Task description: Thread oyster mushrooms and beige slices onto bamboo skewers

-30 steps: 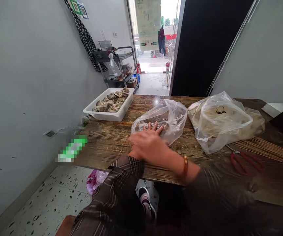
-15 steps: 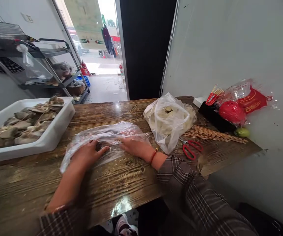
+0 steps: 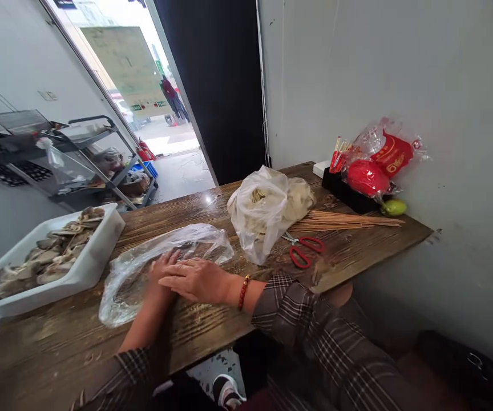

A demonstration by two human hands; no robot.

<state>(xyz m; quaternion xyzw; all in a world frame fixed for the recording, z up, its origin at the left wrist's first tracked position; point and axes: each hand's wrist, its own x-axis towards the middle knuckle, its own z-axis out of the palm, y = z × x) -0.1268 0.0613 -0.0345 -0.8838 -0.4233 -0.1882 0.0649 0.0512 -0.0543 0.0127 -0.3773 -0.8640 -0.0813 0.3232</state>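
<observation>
A clear plastic bag (image 3: 120, 294) lies spread on the wooden table in front of me. My left hand (image 3: 158, 279) rests on it with fingers stretched out, partly covered by the other hand. Across the left one lies my right hand (image 3: 199, 281), fingers extended and holding nothing I can see. To the right sits a tied white plastic bag (image 3: 263, 208) with pale, folded contents. Red-handled scissors (image 3: 300, 251) lie beside that bag. A white tub (image 3: 95, 254) of oyster mushrooms (image 3: 53, 251) stands on the left.
Thin wooden skewers (image 3: 344, 221) lie behind the scissors. At the table's far right are a black box (image 3: 343, 191), red packaged items (image 3: 368, 176) and a green fruit (image 3: 394, 206). A grey shelf cart (image 3: 96, 148) stands beyond the table, near the doorway.
My right hand has moved left onto my left hand. The clear bag looks flatter, with its opening wider. The whole view has shifted and tilted.
</observation>
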